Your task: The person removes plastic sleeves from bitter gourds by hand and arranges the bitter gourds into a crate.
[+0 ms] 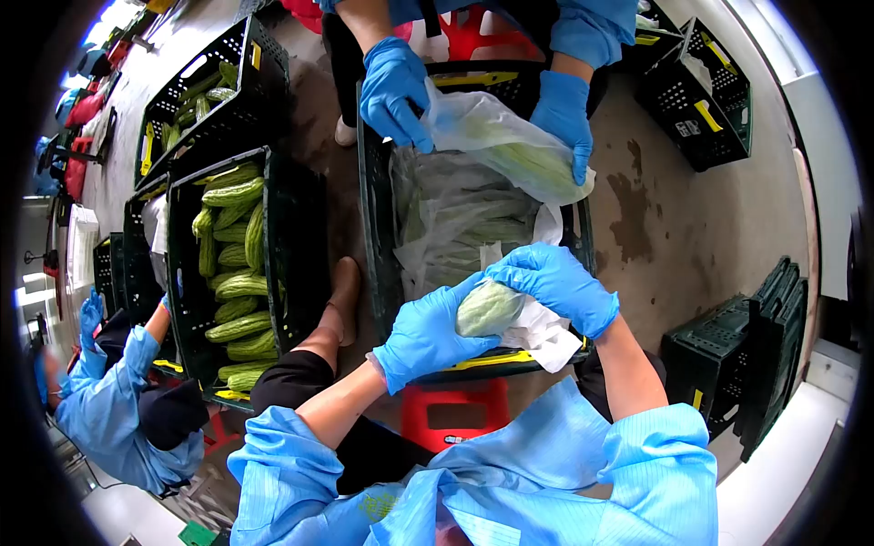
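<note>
My gloved left hand [428,332] is wrapped around a pale green bitter melon [490,309], seen nearly end-on above the near edge of a dark crate [371,196]. At the melon's upper end, the bent fingers of my gloved right hand [560,287] pinch a thin clear plastic bag, whose edges are hard to make out. White paper [542,335] hangs beneath my right hand and over the crate's rim. Inside the crate lie several melons [473,241] in clear bags.
Across the crate, a co-worker's gloved hands [396,96] hold a bagged melon [519,150]. On the left, a crate [296,246] holds several unwrapped melons [241,287]; another person [137,391] sits beyond. Folded crates [728,350] stand right. A red stool [455,409] is below.
</note>
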A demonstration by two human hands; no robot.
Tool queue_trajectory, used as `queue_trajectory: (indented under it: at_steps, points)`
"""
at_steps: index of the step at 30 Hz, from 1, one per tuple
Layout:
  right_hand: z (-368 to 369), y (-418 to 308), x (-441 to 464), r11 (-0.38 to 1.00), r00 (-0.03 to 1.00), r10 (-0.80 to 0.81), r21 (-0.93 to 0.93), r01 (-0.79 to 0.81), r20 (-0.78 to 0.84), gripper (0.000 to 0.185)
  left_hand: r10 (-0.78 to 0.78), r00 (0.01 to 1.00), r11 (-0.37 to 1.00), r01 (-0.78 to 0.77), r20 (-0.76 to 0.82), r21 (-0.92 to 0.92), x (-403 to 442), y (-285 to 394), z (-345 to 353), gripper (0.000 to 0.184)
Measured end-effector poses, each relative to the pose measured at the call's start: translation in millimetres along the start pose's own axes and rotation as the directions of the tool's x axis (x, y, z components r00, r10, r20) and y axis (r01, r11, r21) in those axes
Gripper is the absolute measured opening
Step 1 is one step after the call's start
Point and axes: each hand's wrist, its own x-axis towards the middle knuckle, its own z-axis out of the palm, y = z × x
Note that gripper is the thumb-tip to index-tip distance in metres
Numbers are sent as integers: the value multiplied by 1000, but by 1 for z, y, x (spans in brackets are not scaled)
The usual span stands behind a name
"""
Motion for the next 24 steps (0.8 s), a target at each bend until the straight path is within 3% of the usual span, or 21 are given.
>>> queue_trajectory:
  at_steps: [2, 5, 7, 9, 11, 13, 14, 15, 17, 21, 23, 24]
  points:
    - [8, 6, 4, 994, 998, -49, 98, 53, -40, 20, -71, 996, 997, 70, 47, 11, -3, 7, -11, 72]
    - [18, 0, 6, 840, 936, -338, 415, 349, -104, 16, -126, 990, 841, 143, 67, -522, -7, -2, -18, 66]
    - [10, -5, 6, 795, 882, -450, 385, 468, -143, 32, -241, 960, 685, 273, 143, -676, -7, -14, -27, 57]
    - [7, -2, 13, 720, 823, -532, 405, 563, -198, 30, -192, 968, 437, 233, 163, -869, -11, -18, -37, 55]
    - [-2, -3, 15, 794, 835, -516, 257, 550, -193, 32, -159, 968, 201, 222, 192, -954, -16, -28, -44, 49]
    - [0, -4, 20, 815, 852, -505, 249, 523, -136, 33, -178, 948, 10, 269, 263, -963, -22, -37, -45, 46]
    - [0, -4, 21, 858, 892, -448, 248, 450, -68, 30, -161, 948, -19, 273, 273, -962, -26, -38, -48, 43]
    - [-1, -2, 21, 895, 921, -388, 241, 376, 7, 27, -101, 959, 49, 271, 265, -961, -28, -41, -50, 43]
    - [-2, -10, 19, 950, 939, -307, 98, 295, 155, 21, -133, 977, 170, 189, 168, -967, -29, -52, -42, 44]
    - [15, 13, 33, 990, 992, -68, 128, 54, 103, 27, -149, 988, 289, 84, 41, -954, -32, -62, -42, 47]
    - [23, 31, 41, 993, 998, 64, 97, -65, 9, 25, -109, 994, 245, 9, -18, -969, -34, -64, -39, 47]
    - [29, 37, 45, 999, 999, 34, 2, -34, -4, 27, -112, 993, 206, 4, -20, -979, -36, -63, -39, 49]
